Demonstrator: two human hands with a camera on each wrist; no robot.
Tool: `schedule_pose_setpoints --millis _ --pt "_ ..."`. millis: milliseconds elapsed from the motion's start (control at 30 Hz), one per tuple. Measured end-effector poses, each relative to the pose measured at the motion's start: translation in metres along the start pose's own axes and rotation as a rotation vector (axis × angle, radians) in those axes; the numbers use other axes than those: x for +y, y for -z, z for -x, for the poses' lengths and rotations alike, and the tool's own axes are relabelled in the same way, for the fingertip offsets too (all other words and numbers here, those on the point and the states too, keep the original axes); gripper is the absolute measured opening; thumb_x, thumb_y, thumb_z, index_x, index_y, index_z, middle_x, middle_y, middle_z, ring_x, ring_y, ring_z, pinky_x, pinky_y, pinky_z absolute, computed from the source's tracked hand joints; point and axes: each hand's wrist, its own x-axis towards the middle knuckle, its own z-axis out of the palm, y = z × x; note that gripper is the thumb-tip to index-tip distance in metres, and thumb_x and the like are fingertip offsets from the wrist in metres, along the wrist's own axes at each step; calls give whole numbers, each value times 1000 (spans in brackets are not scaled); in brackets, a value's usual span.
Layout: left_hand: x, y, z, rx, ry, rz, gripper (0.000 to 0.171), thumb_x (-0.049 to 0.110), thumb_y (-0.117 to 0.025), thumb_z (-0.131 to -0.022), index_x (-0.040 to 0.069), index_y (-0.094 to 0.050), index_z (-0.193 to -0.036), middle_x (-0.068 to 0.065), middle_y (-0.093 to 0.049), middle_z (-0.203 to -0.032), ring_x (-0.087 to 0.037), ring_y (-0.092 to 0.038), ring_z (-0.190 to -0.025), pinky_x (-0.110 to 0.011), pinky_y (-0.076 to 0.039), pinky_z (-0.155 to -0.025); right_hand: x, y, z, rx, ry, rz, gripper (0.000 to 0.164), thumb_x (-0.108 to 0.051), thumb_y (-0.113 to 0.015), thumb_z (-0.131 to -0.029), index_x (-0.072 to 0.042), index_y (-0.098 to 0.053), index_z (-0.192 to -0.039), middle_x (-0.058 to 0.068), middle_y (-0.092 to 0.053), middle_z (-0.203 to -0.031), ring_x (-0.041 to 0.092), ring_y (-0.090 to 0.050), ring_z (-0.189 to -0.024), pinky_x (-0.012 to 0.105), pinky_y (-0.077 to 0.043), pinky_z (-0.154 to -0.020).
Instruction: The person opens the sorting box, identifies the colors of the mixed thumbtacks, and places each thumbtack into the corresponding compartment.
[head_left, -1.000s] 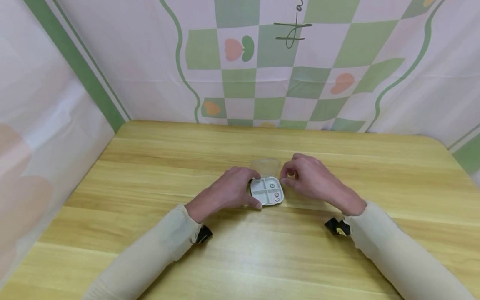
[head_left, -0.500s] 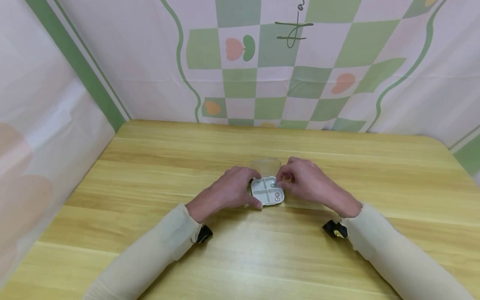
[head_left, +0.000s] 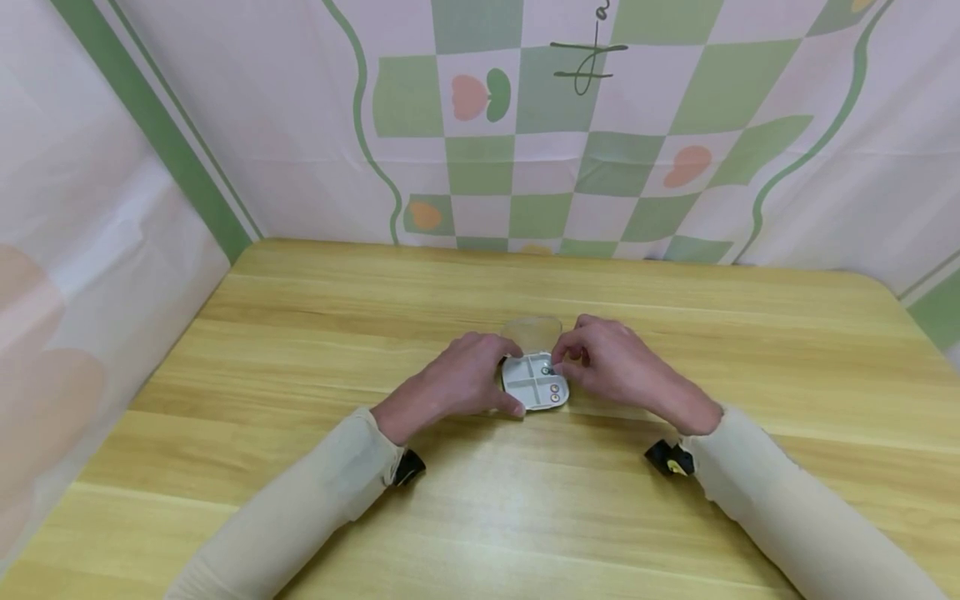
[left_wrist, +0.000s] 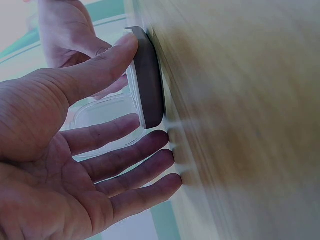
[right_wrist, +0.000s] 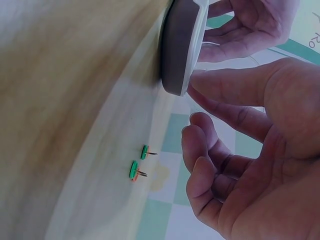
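A small four-compartment pill box (head_left: 517, 372), pale inside and dark grey outside, lies on the table with its clear lid (head_left: 531, 333) folded back. My left hand (head_left: 467, 377) grips it from the left, thumb on the near edge and index finger at the far side. Over the far right compartment, my right hand (head_left: 618, 362) pinches what looks like a tiny stud earring, mostly hidden by the fingertips. One round stud (head_left: 545, 371) lies in that compartment, and two more studs (head_left: 555, 389) sit in the near right one.
In the right wrist view, several green-and-orange stud earrings (right_wrist: 134, 170) with thin metal posts lie on the wooden table (head_left: 480, 517) beyond the box. A patterned curtain (head_left: 480, 167) hangs behind the table's far edge.
My right hand has moved left from beside the box until its fingertips are over the far right compartment. The left hand and the box have stayed in place.
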Motion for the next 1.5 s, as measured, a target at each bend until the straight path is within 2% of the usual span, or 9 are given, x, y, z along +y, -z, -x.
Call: schedule_pose_setpoints --millis 267,567,900,1133,1333,1500 --pt "0 0 0 0 5 1 74 40 -81 -63 7 -55 -125 -6 -58 -118 -13 -51 -92 -24 -40 -75 2 5 1 -7 -25 0 8 -17 -64 -82 -21 -69 -86 -4 -51 -77 12 -47 -69 30 -40 -61" --pt "0 0 0 3 3 2 75 40 -81 -63 6 -55 -125 -6 -58 -119 -14 -51 -94 -24 -40 -77 7 13 2 -2 -43 25 5 -21 -65 -81 -23 -69 -83 -4 -51 -76 13 -47 -70 31 -39 -61" --pt "1 0 1 8 14 0 75 40 -81 -63 7 -55 -125 -6 -58 -121 -15 -52 -100 -25 -40 -81 12 20 3 -52 -83 52 10 -15 -62 -81 -20 -69 -85 -4 -54 -78 15 -49 -73 32 -41 -63" --pt "1 0 2 10 13 -5 75 40 -81 -63 7 -55 -125 -6 -57 -122 -16 -51 -103 -26 -39 -83 18 30 4 -93 -112 97 6 -17 -66 -80 -21 -68 -83 -4 -58 -78 16 -53 -76 37 -43 -68" --pt "1 0 2 9 15 -1 74 40 -81 -63 7 -55 -125 -5 -57 -122 -15 -51 -100 -26 -39 -82 23 35 4 -107 -115 115 6 -17 -67 -78 -21 -68 -81 -5 -58 -77 16 -52 -73 37 -43 -66" --pt "2 0 2 7 19 -1 74 40 -81 -63 8 -55 -125 -6 -57 -121 -14 -51 -99 -25 -39 -81 25 36 5 -136 -131 107 5 -16 -67 -79 -20 -68 -82 -5 -55 -72 15 -47 -66 34 -39 -59"
